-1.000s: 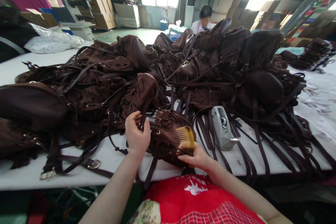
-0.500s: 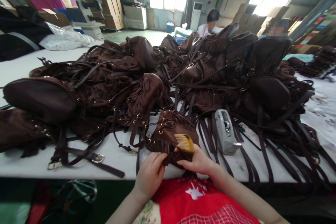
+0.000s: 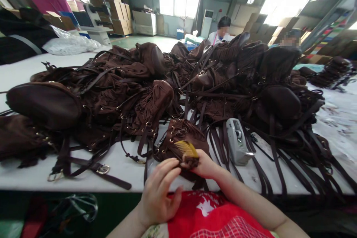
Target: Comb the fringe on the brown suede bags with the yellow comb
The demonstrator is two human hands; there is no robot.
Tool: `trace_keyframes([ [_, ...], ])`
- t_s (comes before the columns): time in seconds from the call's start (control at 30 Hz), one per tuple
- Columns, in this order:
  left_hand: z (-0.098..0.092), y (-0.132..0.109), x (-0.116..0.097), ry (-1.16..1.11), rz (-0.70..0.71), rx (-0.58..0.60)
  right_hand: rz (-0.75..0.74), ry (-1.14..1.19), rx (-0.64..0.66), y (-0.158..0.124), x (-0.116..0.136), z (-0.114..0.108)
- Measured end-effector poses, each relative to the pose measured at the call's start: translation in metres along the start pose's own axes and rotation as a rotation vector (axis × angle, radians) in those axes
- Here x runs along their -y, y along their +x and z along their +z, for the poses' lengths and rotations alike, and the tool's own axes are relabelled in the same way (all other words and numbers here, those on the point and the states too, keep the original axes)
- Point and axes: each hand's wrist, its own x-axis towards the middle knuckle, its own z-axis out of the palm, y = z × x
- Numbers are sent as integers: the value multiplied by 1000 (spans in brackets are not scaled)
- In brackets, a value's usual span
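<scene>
With the left hand [image 3: 157, 193] now opened, fingers released, the dark-brown suede-like fringed bag [image 3: 192, 129] on the white counter [image 3: 136, 175] and the yellow toothed comb [image 3: 189, 150] are gripped by the right hand [image 3: 203, 165] alone.

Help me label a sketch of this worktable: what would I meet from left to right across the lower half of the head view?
Rectangular metal buckle → rounded metal buckle → left hand → right hand holding a yellow comb → grey tape dispenser.
</scene>
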Motion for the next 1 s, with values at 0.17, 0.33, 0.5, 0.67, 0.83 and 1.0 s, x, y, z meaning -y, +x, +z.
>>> trace_keyframes([
  [0.17,10,23,30,-912,-1021,460,-5,8,-50,1,15,-18],
  [0.33,57,60,37,-1686,-1336,585,-66,-525,75,-10,49,-9],
  [0.5,93,96,36,-1685,-1304,386,26,-1067,46,-10,47,-1],
  [0.67,112,114,39,-1816,-1187,353,113,-1094,-54,-5,38,-9],
  [0.83,104,115,49,-1803,-1110,306,-12,-821,-58,-35,50,-10],
  [1.0,95,111,55,-1820,-1036,306,-29,-559,-272,-43,60,-35],
])
